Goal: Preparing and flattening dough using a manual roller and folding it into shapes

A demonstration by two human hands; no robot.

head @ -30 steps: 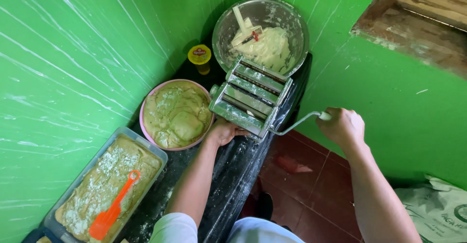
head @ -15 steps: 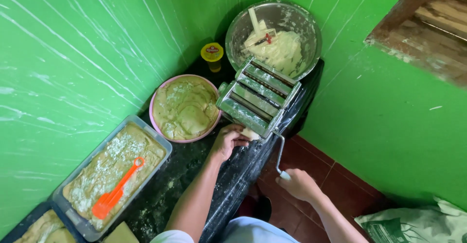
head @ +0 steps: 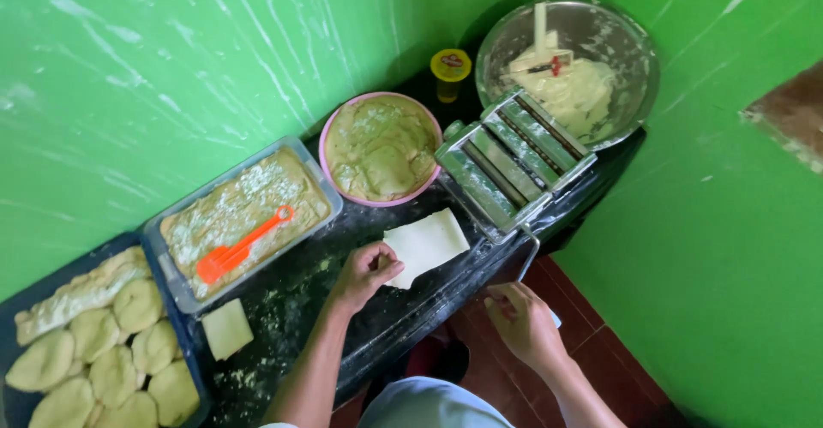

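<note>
Dough sheet (head: 426, 244) now out; pink bowl (head: 381, 148) holds floured dough.

Floury black counter (head: 291, 308), dough sheet (head: 424, 244)

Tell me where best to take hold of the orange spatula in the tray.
Take the orange spatula by its thin handle end with the loop, coming from above on the pink bowl side; the broad blade lies flat in the floury tray.

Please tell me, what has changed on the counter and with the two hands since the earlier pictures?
A flat dough sheet now lies below the roller machine, pinched by the left hand. The right hand turned the crank downward and remains low. The pink bowl and orange spatula stayed.
</note>
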